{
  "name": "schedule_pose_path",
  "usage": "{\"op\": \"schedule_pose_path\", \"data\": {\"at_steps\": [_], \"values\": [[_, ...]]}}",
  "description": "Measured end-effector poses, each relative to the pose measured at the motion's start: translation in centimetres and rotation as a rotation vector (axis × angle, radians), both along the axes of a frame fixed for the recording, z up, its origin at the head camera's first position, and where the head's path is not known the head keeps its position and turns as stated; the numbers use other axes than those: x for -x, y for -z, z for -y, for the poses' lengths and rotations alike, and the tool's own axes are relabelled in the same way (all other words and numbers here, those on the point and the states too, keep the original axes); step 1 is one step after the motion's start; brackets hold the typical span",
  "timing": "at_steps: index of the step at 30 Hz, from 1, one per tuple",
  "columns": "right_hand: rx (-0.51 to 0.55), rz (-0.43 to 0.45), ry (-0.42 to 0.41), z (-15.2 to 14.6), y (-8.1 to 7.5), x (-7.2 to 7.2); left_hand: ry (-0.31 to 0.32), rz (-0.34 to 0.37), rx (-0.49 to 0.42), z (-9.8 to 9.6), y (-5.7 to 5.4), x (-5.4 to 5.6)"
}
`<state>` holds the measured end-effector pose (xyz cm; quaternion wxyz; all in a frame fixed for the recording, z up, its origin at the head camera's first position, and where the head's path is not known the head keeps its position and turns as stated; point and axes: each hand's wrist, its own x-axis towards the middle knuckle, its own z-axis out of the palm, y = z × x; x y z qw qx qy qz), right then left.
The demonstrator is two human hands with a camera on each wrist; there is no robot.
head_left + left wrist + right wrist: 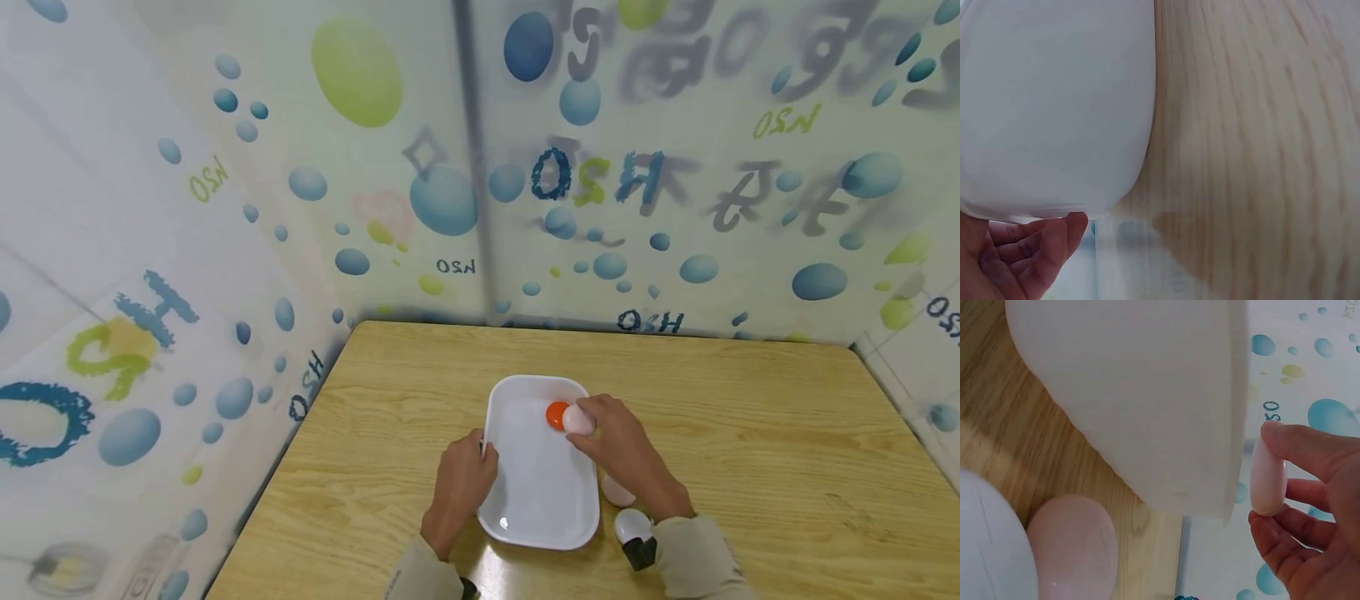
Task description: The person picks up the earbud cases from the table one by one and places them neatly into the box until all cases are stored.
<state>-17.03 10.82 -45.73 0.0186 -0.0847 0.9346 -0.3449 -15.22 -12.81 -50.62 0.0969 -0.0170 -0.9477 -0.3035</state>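
Observation:
A white rectangular tray is held at its left rim by my left hand, thumb over the edge. In the left wrist view the curled fingers of that hand lie against the tray's outer side. My right hand pinches a pale pink rounded piece between thumb and fingers, above the tray's far right part. The right wrist view shows this piece edge-on, slim with rounded ends. An orange round piece is inside the tray, partly covered by the pale one.
Right of the tray, on the wooden table, lie a pinkish rounded piece, partly behind my right hand, and a white rounded piece. A wall with printed blue and green spots and lettering stands behind the table.

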Motion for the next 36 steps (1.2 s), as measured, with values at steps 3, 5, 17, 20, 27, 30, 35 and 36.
{"op": "schedule_pose_path", "data": {"at_steps": [3,5,17,20,27,30,35,36], "values": [[-0.018,0.021,-0.001,0.5,0.1,0.0,0.001,-0.003,0.002,0.0,-0.1,0.0],[-0.028,0.02,-0.005,0.8,0.2,0.0,0.002,-0.005,0.002,-0.1,-0.2,0.0],[-0.03,0.043,-0.057,2.1,1.2,-0.1,-0.001,-0.045,0.027,-0.1,0.0,0.0],[-0.045,0.017,-0.086,2.5,1.5,0.0,0.001,-0.061,0.034,-0.1,0.1,0.0],[-0.072,0.0,-0.131,3.2,2.1,0.1,0.002,-0.062,0.03,-0.1,0.2,0.1],[-0.082,-0.025,-0.162,3.4,2.3,0.1,0.001,-0.04,0.017,-0.1,0.1,0.0],[-0.101,-0.073,-0.211,3.7,2.8,0.1,-0.003,-0.018,0.004,-0.1,-0.1,0.0],[-0.106,-0.079,-0.215,3.8,3.0,0.1,-0.002,-0.019,0.004,-0.1,-0.1,0.0]]}}
